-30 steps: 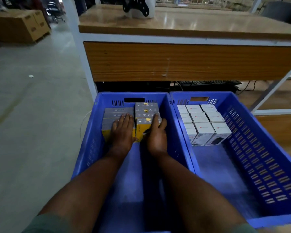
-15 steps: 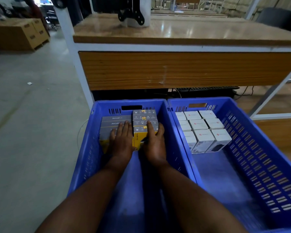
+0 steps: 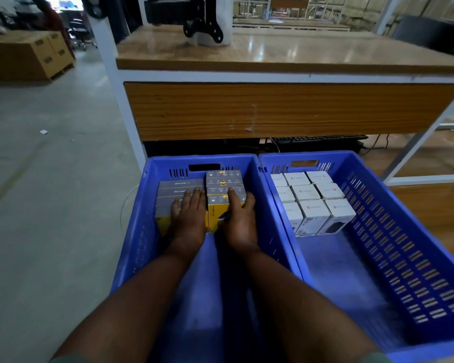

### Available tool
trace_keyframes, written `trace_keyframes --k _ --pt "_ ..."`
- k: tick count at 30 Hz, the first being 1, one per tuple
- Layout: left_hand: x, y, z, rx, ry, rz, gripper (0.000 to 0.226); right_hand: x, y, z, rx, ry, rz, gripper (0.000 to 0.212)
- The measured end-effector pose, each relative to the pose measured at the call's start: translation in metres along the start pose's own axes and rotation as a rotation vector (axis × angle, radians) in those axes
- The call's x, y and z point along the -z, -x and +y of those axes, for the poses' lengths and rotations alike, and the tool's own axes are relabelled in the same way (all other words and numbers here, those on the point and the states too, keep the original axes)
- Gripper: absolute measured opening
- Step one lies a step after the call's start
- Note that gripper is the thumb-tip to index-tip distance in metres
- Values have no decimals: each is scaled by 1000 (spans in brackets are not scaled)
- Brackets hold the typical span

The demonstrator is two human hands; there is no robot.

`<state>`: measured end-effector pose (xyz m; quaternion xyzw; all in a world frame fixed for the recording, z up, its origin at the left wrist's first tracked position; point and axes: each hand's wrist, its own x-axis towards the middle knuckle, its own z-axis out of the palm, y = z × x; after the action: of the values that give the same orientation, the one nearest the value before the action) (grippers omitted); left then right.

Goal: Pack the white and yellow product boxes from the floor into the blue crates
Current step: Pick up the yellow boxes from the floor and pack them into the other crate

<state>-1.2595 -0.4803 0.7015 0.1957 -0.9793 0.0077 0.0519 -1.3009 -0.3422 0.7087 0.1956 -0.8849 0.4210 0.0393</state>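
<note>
Possibly the yellow boxes (image 3: 224,195) tip if both hands, left hand (image 3: 188,218) and right hand (image 3: 240,221), fingers flat and slightly spread atop them, press unevenly inside the left crate (image 3: 131,244).

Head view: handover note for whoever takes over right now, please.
Left hand: flat on the grey-topped yellow boxes in the left crate, fingers straight.
Right hand: resting on the taller stack beside them, fingers straight, gripping nothing.
Both hands seem to be pressing the boxes toward the crate's far end.
Right crate: white boxes in a three-by-three block at the far end.
Done: both crates hold boxes at their far ends only.
Left: the near parts of both crates have bare bottoms. No loose boxes are in view on the floor, so look outside this view.
</note>
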Motion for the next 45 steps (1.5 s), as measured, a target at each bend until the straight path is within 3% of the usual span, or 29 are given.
trace_keyframes --k 2,6,12,16,21,23,28,33,37,45 --pt "6 0 0 -20 18 -15 105 -2 2 -4 -23 100 -12 88" --pt "20 3 -5 -73 59 -41 97 3 2 -13 12 280 21 71" --pt "40 18 -7 -20 109 -138 95 22 6 -25 62 400 -142 99" --pt "60 32 -4 30 161 -100 100 40 25 -51 110 269 -85 80" --pt "101 76 -1 49 497 120 61 73 52 -82 212 -59 -37 73" --pt "119 101 -1 83 582 159 48 79 67 -95 220 -213 -48 61" --pt "154 185 -31 102 644 313 38 95 119 -146 274 -526 -65 32" --pt "176 320 -76 219 726 469 26 108 221 -189 451 -697 -306 25" --pt "167 461 -112 433 745 608 24 92 338 -228 489 -704 -579 22" --pt "94 855 -150 987 708 729 19 20 675 -293 589 -661 -1230 18"
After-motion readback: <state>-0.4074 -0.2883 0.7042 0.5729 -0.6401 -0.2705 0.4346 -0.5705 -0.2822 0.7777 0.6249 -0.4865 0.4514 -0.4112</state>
